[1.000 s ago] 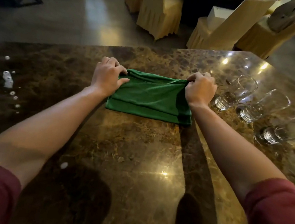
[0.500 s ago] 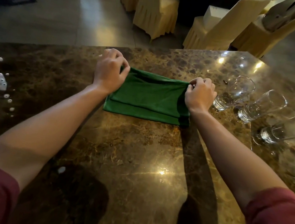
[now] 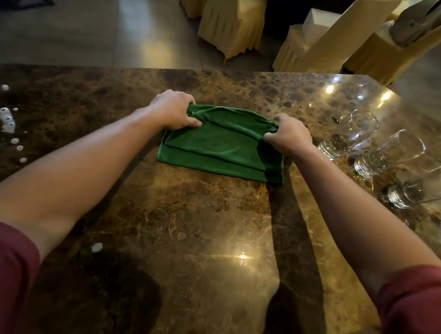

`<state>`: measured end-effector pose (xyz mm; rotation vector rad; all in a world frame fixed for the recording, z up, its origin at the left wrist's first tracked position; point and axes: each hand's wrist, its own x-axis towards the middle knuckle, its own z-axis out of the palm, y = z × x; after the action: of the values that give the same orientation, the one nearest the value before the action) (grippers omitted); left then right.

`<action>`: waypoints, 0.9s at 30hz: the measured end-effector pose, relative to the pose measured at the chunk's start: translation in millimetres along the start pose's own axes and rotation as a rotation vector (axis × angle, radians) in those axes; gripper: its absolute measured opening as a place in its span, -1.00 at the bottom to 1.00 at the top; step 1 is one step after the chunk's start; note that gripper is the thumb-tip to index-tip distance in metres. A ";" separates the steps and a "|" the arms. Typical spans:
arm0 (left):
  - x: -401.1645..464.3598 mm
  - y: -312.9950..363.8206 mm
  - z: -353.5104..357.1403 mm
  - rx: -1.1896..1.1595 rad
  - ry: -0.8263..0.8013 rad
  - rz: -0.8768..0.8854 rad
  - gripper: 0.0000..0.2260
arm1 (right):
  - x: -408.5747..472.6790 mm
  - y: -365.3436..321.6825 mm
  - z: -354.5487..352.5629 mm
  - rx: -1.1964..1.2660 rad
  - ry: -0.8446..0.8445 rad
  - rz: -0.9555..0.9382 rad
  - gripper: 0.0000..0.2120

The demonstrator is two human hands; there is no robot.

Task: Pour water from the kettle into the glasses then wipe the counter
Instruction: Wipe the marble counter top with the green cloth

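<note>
both hands are clamped on the far edge of the green cloth (image 3: pixel 223 145) at mid-frame: the left hand (image 3: pixel 175 111) pinches its upper left corner, the right hand (image 3: pixel 288 136) bunches its upper right corner, fingers curled into the fabric. the cloth lies folded in layers on the counter (image 3: pixel 194 218), its near edge flat on the stone. three glasses (image 3: pixel 348 136) stand in a row at right, just beside the right hand; the kettle is out of view. beads of water (image 3: pixel 8 118) sit at the left edge.

this looks like folding the cloth into a pad for wiping. to do it well, i'd bring the pinched edge evenly toward the near edge, both corners together, so the layers align, and keep the right elbow clear of the glasses.

the cloth looks soft, napped, absorbent and limp. the counter is polished brown marble, veined and glossy, so drops bead on it. the glasses are clear, tall, thick-based.
</note>
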<state>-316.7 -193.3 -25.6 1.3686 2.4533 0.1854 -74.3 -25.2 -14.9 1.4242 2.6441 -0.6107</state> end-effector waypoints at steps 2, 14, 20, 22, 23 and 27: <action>-1.8 0.5 -6.1 -0.049 -0.039 0.041 -0.65 | -6.9 0.2 -1.9 -0.008 -0.023 -0.004 -0.70; -128.2 16.2 -29.3 -0.845 0.113 0.109 -0.87 | -99.6 1.8 -42.6 1.231 -0.101 -0.270 -0.77; -220.2 33.2 -45.7 -0.821 0.325 0.092 -0.81 | -157.6 -15.3 -72.3 1.268 -0.146 -0.476 -0.74; -247.5 42.2 -56.1 -0.777 0.435 0.072 -0.76 | -174.6 -21.3 -84.6 1.284 -0.128 -0.547 -0.75; -259.5 48.7 -62.0 -0.754 0.488 0.067 -0.74 | -182.3 -23.5 -91.0 1.303 -0.114 -0.579 -0.75; -303.5 83.6 -91.3 -0.680 0.646 0.106 -0.75 | -210.3 -24.4 -118.3 1.344 -0.042 -0.699 -0.76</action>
<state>-132.9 -401.6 148.3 1.2254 2.3747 1.5313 38.9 -157.4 154.0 0.3291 2.5660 -2.7214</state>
